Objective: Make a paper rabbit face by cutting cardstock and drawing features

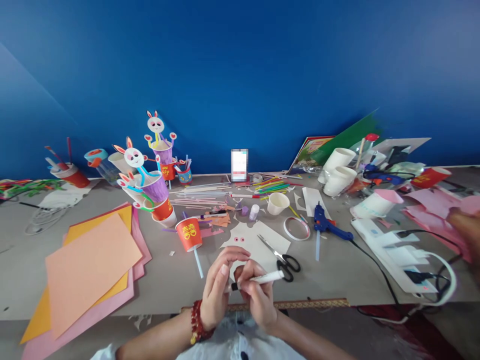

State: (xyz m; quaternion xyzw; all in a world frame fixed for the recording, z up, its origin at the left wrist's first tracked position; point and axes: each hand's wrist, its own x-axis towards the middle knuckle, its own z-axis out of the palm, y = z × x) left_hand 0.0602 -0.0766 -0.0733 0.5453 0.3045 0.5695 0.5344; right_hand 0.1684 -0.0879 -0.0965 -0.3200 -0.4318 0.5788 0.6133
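My right hand (258,297) is closed around a white marker (268,277), whose dark end points left toward my other palm. Close beside it, my left hand (217,282) has its fingers stretched and slightly curved; I see nothing gripped in it. Just beyond both hands lies a cut sheet of white paper (268,242), with two small pink-and-dark ovals (239,239) on it. Black-handled scissors (287,262) rest over the paper's right side. To the left, a red paper cup (189,234) with yellow print has a pale blue straw (198,262) sticking out below.
Rabbit figures on stacked cups (155,187) stand left, behind coloured paper sheets (93,270). A phone (239,165) leans at the back wall. To the right are a tape roll (296,228), a blue glue gun (330,225) and a power strip (393,255) with cables. Another person's hand (467,225) shows far right.
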